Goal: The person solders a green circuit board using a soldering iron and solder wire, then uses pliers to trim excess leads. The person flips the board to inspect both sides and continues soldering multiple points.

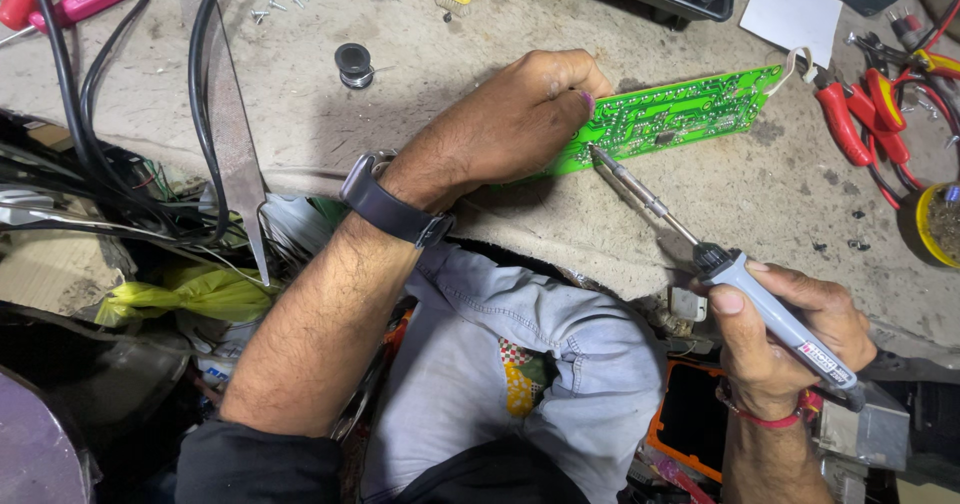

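Soldering step under way: left hand [520, 124] pressing green circuit board [670, 116] to worktop [760, 189]; right hand [785, 329] grip pinching soldering iron [745, 289], tip at board edge. Next likely needs steady tip on joint.

We see a long green circuit board [672, 116] lying flat, solder side up, near the bench's front edge. A grey-handled soldering iron [720, 264] slants across that edge, its metal tip touching the board's near side.
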